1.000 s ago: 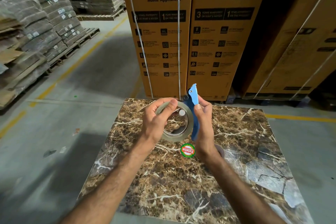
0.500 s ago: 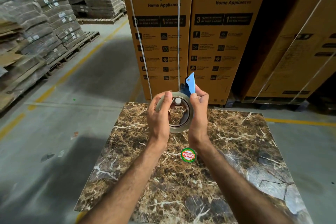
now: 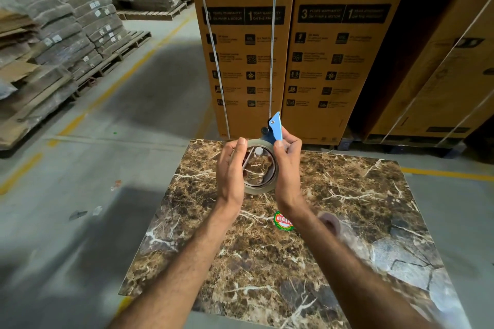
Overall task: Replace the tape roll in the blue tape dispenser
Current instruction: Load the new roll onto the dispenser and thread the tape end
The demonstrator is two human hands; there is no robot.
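Note:
A roll of clear tape (image 3: 260, 189) is held upright above the far edge of the marble slab (image 3: 334, 222), its open core facing me. My left hand (image 3: 231, 172) clasps the roll's left rim, thumb on top. My right hand (image 3: 287, 168) grips the right side together with the blue tape dispenser (image 3: 275, 128), whose blue tip sticks up behind the roll. A small white hub shows inside the roll's core. Most of the dispenser's body is hidden behind the roll and my right hand.
A round green and red sticker (image 3: 284, 221) sits on the slab under my right wrist. A blurred roundish object (image 3: 330, 222) lies beside my right forearm. Tall strapped cardboard boxes (image 3: 246, 48) stand just beyond the slab. Pallets of stacked flat cartons (image 3: 53, 43) line the left.
Both hands lifted the roll and dispenser up and away from the slab, drawing closer together. The roll now sits nearer the dispenser, my left thumb on its top rim.

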